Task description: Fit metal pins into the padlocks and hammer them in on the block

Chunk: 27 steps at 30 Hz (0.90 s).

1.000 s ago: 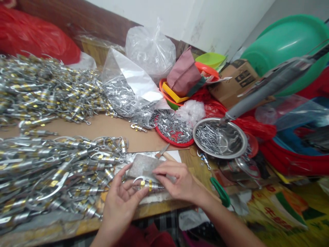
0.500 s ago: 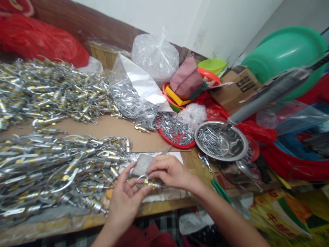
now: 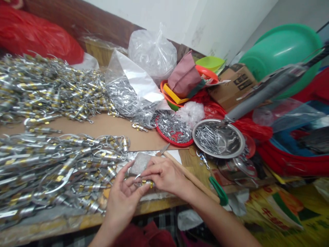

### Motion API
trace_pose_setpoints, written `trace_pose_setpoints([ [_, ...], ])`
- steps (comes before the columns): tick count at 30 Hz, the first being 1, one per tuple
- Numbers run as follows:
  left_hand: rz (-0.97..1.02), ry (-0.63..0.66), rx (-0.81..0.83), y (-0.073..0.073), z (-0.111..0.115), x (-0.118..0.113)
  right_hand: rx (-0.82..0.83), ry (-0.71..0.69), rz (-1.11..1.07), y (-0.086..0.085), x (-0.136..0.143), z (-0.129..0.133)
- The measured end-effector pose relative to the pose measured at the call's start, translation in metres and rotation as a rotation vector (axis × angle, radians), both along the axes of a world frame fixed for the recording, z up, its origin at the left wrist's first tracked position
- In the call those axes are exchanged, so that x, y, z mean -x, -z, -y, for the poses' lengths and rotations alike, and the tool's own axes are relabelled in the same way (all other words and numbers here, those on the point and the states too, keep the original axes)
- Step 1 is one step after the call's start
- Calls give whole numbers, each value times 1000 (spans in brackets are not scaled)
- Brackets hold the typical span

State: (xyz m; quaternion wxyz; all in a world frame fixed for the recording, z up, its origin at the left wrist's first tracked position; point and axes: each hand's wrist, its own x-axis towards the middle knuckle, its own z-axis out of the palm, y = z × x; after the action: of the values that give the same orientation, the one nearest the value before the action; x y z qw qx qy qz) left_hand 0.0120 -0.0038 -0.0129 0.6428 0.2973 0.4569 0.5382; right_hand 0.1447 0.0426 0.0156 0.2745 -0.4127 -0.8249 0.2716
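Wooden bench [image 3: 164, 205], scuffed front edge, flat brown cardboard [image 3: 108, 127] on top. Heaped metal fittings [image 3: 59, 89] at back left, silver cylinders with brass-coloured bands and curved strips; second batch [image 3: 64, 171] in front, laid roughly lengthwise. Smooth green plastic basin [image 3: 285, 48] at far right. Round shiny steel bowl [image 3: 231, 135], thin metal pins inside, just beside shallow red plate [image 3: 177, 144] of small metal pieces. Left hand [image 3: 124, 193]: fingers curled, thumb and fingers holding one fitting [image 3: 148, 183] near the front edge. Right hand [image 3: 166, 173]: fingers pinched narrow at its curved strip [image 3: 137, 177], fitting's right end hidden. Dull grey block [image 3: 140, 164] right behind, slim round wooden stick [image 3: 190, 175] running diagonally past right wrist
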Motion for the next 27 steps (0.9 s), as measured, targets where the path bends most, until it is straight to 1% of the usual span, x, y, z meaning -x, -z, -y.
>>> trace_pose_setpoints([
  [2, -4, -6, 2, 1, 0, 0, -15, 31, -93, 4, -2, 5],
  [4, -12, -9, 9, 2, 1, 0, -32, 78, -198, 4, -9, 9],
  [5, -17, -9, 16, 2, 1, 0, -46, 127, -244, 3, -16, 11],
  [7, -23, -9, 29, 1, 1, 1, -96, 304, -284, 0, -33, 14],
  [9, -30, -15, 37, -1, 1, 1, -150, 505, -200, 0, -54, 16],
  [10, -33, -19, 38, -2, 1, 1, -160, 569, -102, 2, -65, 17],
  [11, -35, -22, 37, -2, 1, 0, -156, 600, 21, 6, -75, 18],
  [13, -31, -29, 40, -3, 1, 0, -115, 581, 288, 17, -89, 20],
  [15, -17, -36, 44, -2, 1, -1, -70, 534, 479, 29, -96, 22],
  [16, -12, -36, 46, -1, 1, -1, -54, 516, 524, 34, -96, 22],
  [18, -10, -31, 46, 1, 2, -1, -31, 499, 530, 38, -94, 23],
  [20, -11, -23, 46, 2, 2, -1, -33, 501, 465, 33, -90, 25],
  [22, -4, -24, 52, 2, 2, 0, -62, 490, 371, 21, -87, 30],
  [25, 7, -33, 66, 1, 2, 0, -151, 376, 244, -1, -85, 44],
  [27, 11, -40, 73, 1, 1, -1, -218, 280, 212, -11, -84, 54],
])
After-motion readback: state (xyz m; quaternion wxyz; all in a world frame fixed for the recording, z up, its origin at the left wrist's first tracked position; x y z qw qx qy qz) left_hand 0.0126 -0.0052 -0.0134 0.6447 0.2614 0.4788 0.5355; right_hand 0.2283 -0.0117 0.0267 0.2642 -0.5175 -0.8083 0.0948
